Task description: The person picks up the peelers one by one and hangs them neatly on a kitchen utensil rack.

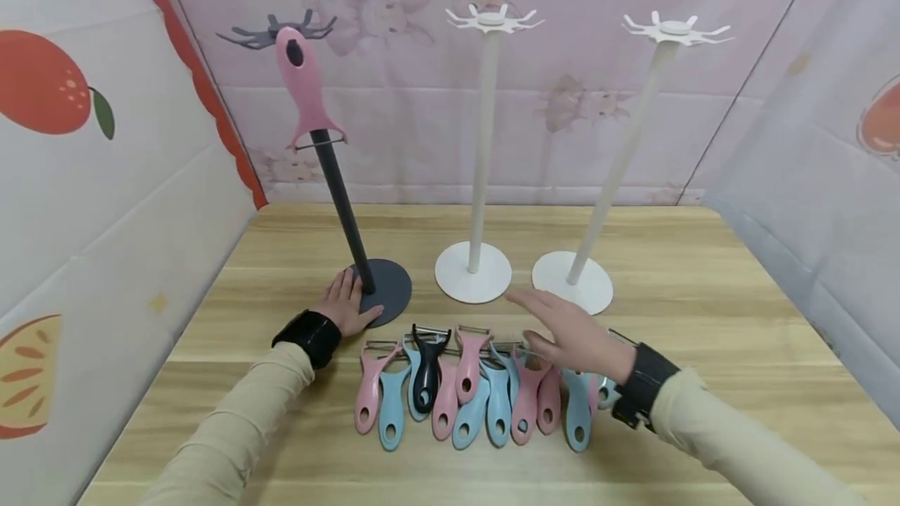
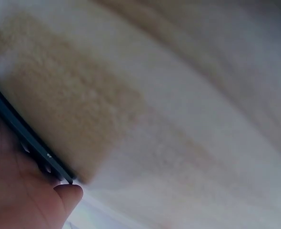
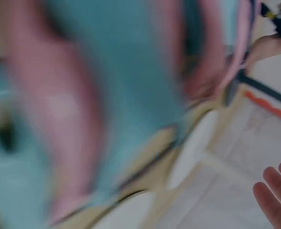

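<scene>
- Pink, blue and black plastic peelers (image 1: 469, 361) overlap on the wooden desk (image 1: 302, 451), in front and right of the round-based dark grey stand (image 1: 342, 201); snagged blades could drag neighbours.
- Right hand (image 1: 580, 334), empty, fingers straight, hovers above them.
- Left hand (image 1: 343, 309) lies unclenched on the stand's base (image 1: 394, 291); the off-centre hanging pink peeler (image 1: 307, 88) might tip it.
- Left wrist view alone shows the base's thin edge.

- Left hand (image 1: 343, 307) lies with fingers extended, thumb spread inward.
- Right hand (image 1: 583, 338) reaches inward, fingers straight, thumb apart.
- Left forearm (image 1: 239, 420) and right forearm (image 1: 738, 436), sleeved, slant inward behind their hands.
</scene>
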Demonstrator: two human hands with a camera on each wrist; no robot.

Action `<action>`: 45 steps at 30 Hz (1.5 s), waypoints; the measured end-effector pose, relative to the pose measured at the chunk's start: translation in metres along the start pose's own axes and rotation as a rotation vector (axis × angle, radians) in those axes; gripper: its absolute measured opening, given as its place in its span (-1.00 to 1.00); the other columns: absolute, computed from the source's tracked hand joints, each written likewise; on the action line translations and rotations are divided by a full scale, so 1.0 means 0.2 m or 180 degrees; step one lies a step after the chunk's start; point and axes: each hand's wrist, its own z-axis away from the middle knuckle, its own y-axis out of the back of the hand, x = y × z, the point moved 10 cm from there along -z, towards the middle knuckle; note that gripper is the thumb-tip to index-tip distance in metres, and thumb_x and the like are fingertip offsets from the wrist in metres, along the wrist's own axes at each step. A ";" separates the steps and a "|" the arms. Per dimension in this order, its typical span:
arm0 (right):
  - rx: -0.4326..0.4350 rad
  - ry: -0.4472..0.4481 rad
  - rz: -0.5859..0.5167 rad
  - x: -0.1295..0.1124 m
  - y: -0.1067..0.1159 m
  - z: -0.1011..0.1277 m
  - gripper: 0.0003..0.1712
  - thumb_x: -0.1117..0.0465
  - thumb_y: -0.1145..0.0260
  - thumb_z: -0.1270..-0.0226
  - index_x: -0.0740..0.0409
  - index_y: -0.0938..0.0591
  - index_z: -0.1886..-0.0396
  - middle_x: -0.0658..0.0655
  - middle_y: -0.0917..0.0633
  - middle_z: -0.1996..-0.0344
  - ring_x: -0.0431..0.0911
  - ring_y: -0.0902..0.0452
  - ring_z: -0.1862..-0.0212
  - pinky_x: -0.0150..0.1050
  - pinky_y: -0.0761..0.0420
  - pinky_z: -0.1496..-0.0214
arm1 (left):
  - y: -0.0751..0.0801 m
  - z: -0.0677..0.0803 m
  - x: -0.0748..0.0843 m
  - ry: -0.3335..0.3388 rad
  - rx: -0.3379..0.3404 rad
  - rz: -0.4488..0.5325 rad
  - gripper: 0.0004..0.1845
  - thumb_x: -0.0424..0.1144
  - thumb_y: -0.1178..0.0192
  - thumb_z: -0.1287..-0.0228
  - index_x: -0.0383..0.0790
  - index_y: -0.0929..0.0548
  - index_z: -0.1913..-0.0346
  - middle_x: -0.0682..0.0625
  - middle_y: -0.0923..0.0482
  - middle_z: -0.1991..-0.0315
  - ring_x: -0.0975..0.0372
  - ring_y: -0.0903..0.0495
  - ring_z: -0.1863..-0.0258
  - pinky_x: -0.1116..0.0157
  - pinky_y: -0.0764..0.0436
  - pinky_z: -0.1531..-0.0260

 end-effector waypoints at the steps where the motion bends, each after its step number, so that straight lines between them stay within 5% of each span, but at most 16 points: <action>1: -0.0063 -0.0055 0.0029 0.04 -0.01 0.05 -0.37 0.34 -0.29 -0.10 0.26 -0.36 -0.22 0.23 -0.50 -0.07 0.03 -0.45 -0.06 -0.09 -0.51 0.03 | -0.01 0.00 0.00 0.0011 -0.0025 0.0015 -0.10 0.24 0.24 -0.31 -0.45 0.15 -0.39 -0.41 0.37 -0.37 -0.15 0.35 -0.36 -0.05 0.17 -0.28; 6: -0.0283 -0.0070 0.0262 0.17 -0.06 0.27 -0.45 0.42 -0.29 -0.01 0.32 -0.46 -0.09 0.27 -0.52 -0.01 0.03 -0.48 0.04 -0.10 -0.54 0.11 | -0.01 0.00 0.01 0.0013 -0.0019 0.0051 -0.10 0.22 0.22 -0.31 -0.47 0.15 -0.38 -0.41 0.37 -0.37 -0.16 0.36 -0.35 -0.06 0.18 -0.27; 11: -0.0298 0.0308 0.0367 0.18 -0.06 0.38 -0.46 0.55 -0.21 0.22 0.33 -0.58 0.07 0.25 -0.56 0.07 0.07 -0.48 0.03 -0.05 -0.52 0.07 | 0.01 0.00 0.01 0.0007 0.0044 0.0031 -0.11 0.20 0.21 -0.32 -0.48 0.15 -0.38 -0.42 0.35 -0.37 -0.17 0.33 -0.35 -0.08 0.15 -0.27; 14: -0.0316 0.0556 0.0441 0.14 -0.06 0.41 -0.38 0.56 -0.15 0.35 0.24 -0.61 0.10 0.21 -0.57 0.07 0.05 -0.47 0.00 -0.03 -0.50 0.03 | 0.01 0.00 0.01 0.0001 0.0028 0.0053 -0.11 0.20 0.21 -0.32 -0.48 0.16 -0.38 -0.42 0.36 -0.37 -0.17 0.35 -0.35 -0.08 0.17 -0.26; 20: -0.0466 0.1004 0.0926 0.05 -0.13 0.44 -0.48 0.37 -0.39 0.26 0.04 -0.66 0.13 0.15 -0.55 0.02 0.10 -0.44 -0.06 0.02 -0.48 0.02 | 0.00 0.00 0.00 -0.0017 0.0035 0.0035 -0.06 0.28 0.27 -0.29 -0.47 0.15 -0.38 -0.41 0.36 -0.37 -0.17 0.34 -0.35 -0.08 0.17 -0.27; 26: -0.0385 0.1472 0.1548 -0.01 -0.17 0.45 -0.48 0.16 -0.53 0.38 0.01 -0.67 0.22 0.12 -0.59 0.08 0.02 -0.47 -0.01 -0.16 -0.49 0.08 | 0.01 0.01 0.02 -0.0013 0.0032 0.0072 -0.11 0.21 0.22 -0.32 -0.48 0.13 -0.38 -0.41 0.35 -0.37 -0.17 0.32 -0.35 -0.07 0.16 -0.27; 32: -0.0471 0.1772 0.2146 -0.04 -0.20 0.45 -0.45 0.15 -0.44 0.35 -0.01 -0.64 0.16 0.06 -0.60 0.05 -0.06 -0.48 -0.03 -0.22 -0.47 0.04 | 0.04 0.03 0.04 0.0017 0.0058 0.0030 -0.15 0.15 0.20 -0.34 -0.49 0.11 -0.37 -0.41 0.33 -0.37 -0.16 0.31 -0.36 -0.06 0.15 -0.27; 37: -0.0457 0.1804 0.2186 -0.05 -0.19 0.46 -0.51 0.27 -0.23 0.16 0.07 -0.61 0.08 0.06 -0.60 0.01 -0.07 -0.47 -0.08 -0.20 -0.45 -0.06 | 0.04 0.03 0.06 -0.0003 0.0044 0.0025 -0.16 0.15 0.21 -0.34 -0.49 0.11 -0.37 -0.41 0.33 -0.37 -0.16 0.31 -0.36 -0.06 0.16 -0.28; 43: -0.0296 0.1610 0.1806 -0.06 -0.13 0.44 -0.45 0.42 -0.07 0.09 0.23 -0.52 -0.04 0.17 -0.57 -0.04 0.01 -0.46 -0.09 -0.14 -0.44 -0.07 | 0.03 0.03 0.05 0.0032 0.0001 0.0008 -0.13 0.18 0.21 -0.32 -0.50 0.11 -0.37 -0.42 0.33 -0.37 -0.16 0.32 -0.36 -0.05 0.16 -0.28; 45: -0.0177 0.1486 0.1592 -0.06 -0.10 0.42 -0.52 0.44 0.06 -0.11 0.26 -0.48 -0.07 0.20 -0.55 -0.05 0.03 -0.45 -0.10 -0.13 -0.46 -0.04 | 0.03 0.03 0.04 0.0048 0.0012 0.0014 -0.13 0.19 0.20 -0.32 -0.49 0.10 -0.37 -0.42 0.33 -0.37 -0.16 0.32 -0.36 -0.05 0.16 -0.28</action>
